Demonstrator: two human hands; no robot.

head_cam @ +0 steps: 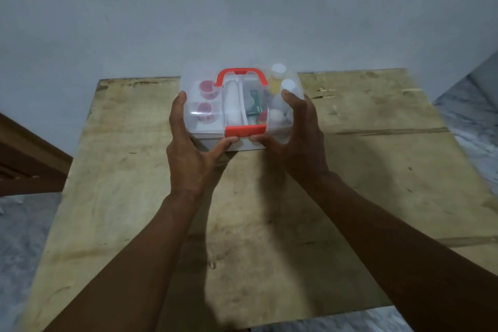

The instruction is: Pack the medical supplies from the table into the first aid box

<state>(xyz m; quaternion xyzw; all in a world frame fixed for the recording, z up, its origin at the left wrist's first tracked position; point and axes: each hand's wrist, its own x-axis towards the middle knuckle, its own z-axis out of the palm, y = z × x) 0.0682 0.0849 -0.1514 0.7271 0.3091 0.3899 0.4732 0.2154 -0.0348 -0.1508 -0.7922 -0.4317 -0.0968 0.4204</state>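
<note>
Both hands clasp the first aid box (207, 134) from its near side. The left hand (188, 151) is spread wide, its fingers reaching up the lid's left end and its thumb stretched inward along the front edge. The right hand (299, 140) mirrors it, with fingers curled over the lid's right end and the thumb pointing inward to meet the other. The box lies straight ahead of the palms, its long axis running crosswise from one hand to the other, so each hand takes one end. The red latch (245, 131) sits at the middle of the front, touching or just beyond both thumb tips and a little above them, and neither hand is plainly nearer to it. Further from the hands, the red handle (241, 73) lies flat on the clear lid. Under the lid are white-capped bottles (277, 69) toward the right hand, red-capped jars (206, 86) toward the left, and a white roll (233, 102) and green tube (254, 105) between them. No supplies show on the table (377, 170) around the hands, so packing looks finished. Whether the latch is snapped home cannot be told. If it is not, the thumbs are placed to push it up and in while the fingers brace the lid from above.
</note>
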